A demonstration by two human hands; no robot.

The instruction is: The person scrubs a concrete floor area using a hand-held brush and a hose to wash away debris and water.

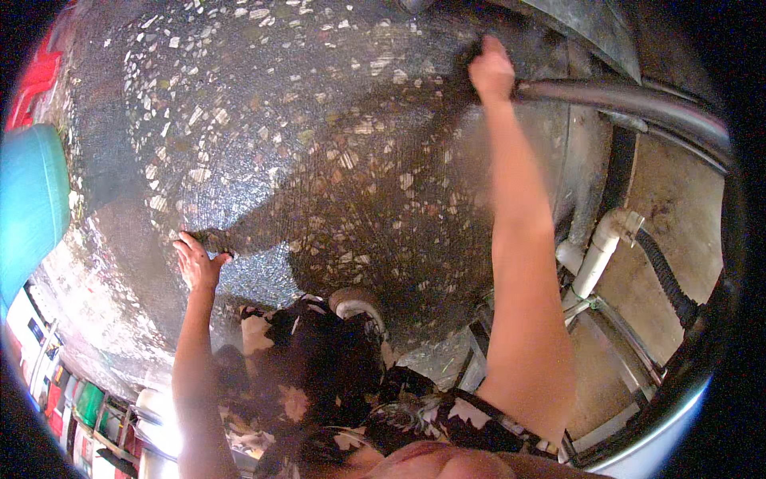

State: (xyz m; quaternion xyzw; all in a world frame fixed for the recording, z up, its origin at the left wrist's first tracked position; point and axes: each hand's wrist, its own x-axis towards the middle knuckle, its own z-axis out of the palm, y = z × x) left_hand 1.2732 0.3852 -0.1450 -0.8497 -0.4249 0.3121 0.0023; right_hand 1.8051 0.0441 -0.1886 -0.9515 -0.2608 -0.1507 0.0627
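Below me lies a wet, speckled stone-chip floor (359, 138). My left hand (200, 263) is over it at the left, thumb and fingers apart, holding nothing visible. My right hand (494, 69) reaches out at the upper right, blurred, with its fingers curled. A dark patch beside its fingers may be an object or shadow; I cannot tell whether anything is held. A dark metal tube (622, 102) runs from near the right wrist to the right edge. One foot, partly hidden by patterned clothing, shows below the middle.
To the right, a white plastic pipe (598, 257) joins a black corrugated hose (667, 275) beside metal frame bars. A turquoise container (33, 203) stands at the far left, with a red plastic object (39, 81) above it. Shelves with assorted goods are at the lower left.
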